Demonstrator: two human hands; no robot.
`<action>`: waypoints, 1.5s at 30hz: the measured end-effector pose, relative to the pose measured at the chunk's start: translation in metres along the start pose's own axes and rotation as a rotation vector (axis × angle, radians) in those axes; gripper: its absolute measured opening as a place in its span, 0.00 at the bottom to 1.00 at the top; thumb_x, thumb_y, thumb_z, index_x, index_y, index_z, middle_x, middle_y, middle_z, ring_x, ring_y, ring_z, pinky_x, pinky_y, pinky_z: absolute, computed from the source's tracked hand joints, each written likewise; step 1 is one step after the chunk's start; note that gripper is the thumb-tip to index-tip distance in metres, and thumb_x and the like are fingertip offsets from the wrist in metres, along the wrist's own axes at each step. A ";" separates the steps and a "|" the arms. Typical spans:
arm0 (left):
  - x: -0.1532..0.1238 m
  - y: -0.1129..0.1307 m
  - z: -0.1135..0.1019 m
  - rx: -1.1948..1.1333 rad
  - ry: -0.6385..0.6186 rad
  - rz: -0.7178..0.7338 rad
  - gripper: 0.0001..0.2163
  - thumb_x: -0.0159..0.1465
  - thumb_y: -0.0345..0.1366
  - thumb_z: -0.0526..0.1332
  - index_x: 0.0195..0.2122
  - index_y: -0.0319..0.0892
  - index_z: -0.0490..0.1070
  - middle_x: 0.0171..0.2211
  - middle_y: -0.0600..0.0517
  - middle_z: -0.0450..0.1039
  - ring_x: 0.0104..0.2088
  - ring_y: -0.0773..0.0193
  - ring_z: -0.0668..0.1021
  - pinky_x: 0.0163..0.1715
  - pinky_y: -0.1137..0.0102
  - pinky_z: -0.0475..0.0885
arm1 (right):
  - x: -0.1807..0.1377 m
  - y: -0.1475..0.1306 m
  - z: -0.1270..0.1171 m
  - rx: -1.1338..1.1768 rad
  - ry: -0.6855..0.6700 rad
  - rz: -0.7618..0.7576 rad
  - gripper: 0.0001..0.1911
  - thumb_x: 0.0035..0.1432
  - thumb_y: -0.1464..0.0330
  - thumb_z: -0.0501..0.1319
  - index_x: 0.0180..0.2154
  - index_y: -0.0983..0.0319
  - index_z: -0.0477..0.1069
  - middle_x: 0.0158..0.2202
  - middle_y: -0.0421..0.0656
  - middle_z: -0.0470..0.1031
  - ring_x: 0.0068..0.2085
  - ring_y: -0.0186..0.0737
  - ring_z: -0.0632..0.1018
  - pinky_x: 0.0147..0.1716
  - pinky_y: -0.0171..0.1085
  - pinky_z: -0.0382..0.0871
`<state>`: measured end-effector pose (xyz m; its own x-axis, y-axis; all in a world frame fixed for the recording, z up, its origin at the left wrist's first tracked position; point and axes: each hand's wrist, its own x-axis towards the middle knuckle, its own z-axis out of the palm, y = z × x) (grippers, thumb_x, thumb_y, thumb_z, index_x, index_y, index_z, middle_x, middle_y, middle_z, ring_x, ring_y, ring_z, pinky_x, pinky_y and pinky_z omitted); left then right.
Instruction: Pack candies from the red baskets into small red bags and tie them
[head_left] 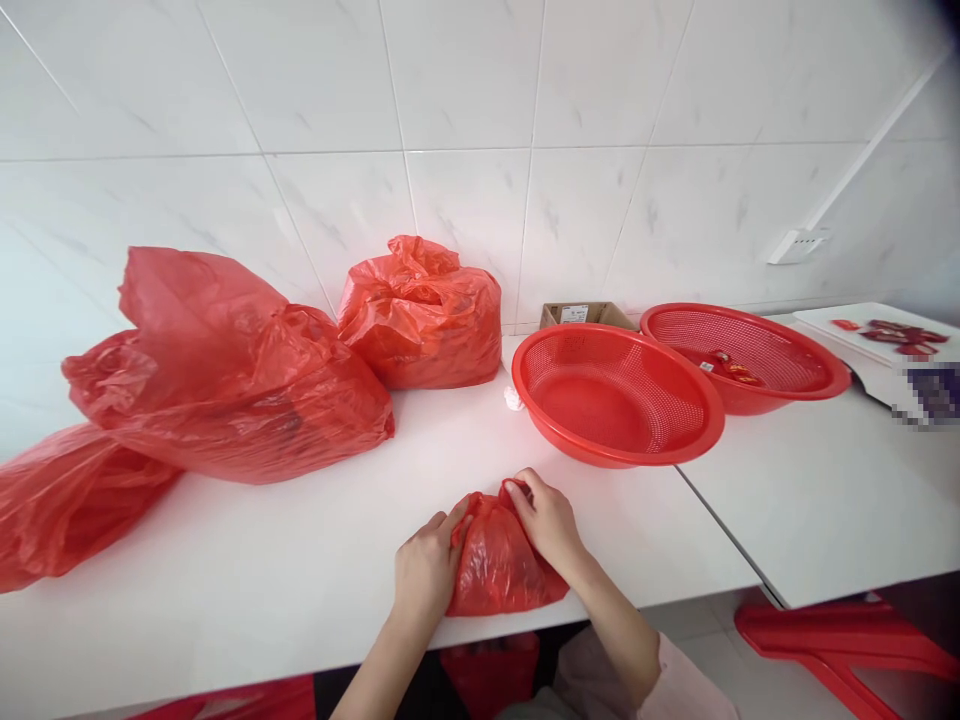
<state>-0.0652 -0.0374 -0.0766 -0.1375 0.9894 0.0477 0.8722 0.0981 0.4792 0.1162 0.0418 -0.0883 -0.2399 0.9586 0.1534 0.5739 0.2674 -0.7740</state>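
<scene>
A small red plastic bag (495, 565) lies at the front edge of the white table (300, 560). My left hand (427, 565) grips its left side, fingers curled onto the plastic. My right hand (547, 520) pinches the bag's top right edge. Both hands are closed on the same bag. What is inside the bag is hidden.
Large stuffed red bags lie at the left (225, 385), at the far left edge (60, 500), and by the tiled wall (424, 315). Two red mesh baskets (615, 395) (746, 355) stand on the right, a cardboard box (585, 315) behind them. A white tray (877, 335) holds red packets.
</scene>
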 end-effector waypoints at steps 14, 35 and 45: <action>-0.071 -0.041 -0.069 -0.488 -0.025 -0.075 0.21 0.67 0.50 0.51 0.23 0.45 0.70 0.51 0.47 0.72 0.50 0.51 0.73 0.50 0.57 0.70 | -0.027 0.018 -0.043 0.215 -0.009 0.124 0.20 0.63 0.52 0.52 0.25 0.58 0.56 0.22 0.37 0.69 0.28 0.40 0.75 0.32 0.37 0.66; 0.001 0.046 -0.066 -1.117 -0.183 0.049 0.15 0.60 0.47 0.64 0.30 0.38 0.77 0.22 0.53 0.71 0.28 0.65 0.72 0.34 0.69 0.69 | 0.013 -0.103 -0.049 0.208 -0.294 -0.345 0.19 0.69 0.59 0.49 0.58 0.57 0.57 0.30 0.37 0.72 0.32 0.36 0.74 0.36 0.38 0.67; 0.006 0.045 -0.053 -1.063 0.010 -0.033 0.17 0.62 0.48 0.61 0.27 0.40 0.78 0.37 0.45 0.80 0.44 0.53 0.78 0.47 0.63 0.71 | -0.004 -0.104 -0.068 0.213 0.075 -0.273 0.11 0.66 0.62 0.51 0.48 0.57 0.59 0.19 0.30 0.51 0.20 0.33 0.58 0.24 0.33 0.54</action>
<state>-0.0519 -0.0328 -0.0082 -0.1616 0.9865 0.0260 0.0106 -0.0246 0.9996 0.1110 0.0170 0.0338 -0.2996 0.8613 0.4105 0.3188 0.4959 -0.8078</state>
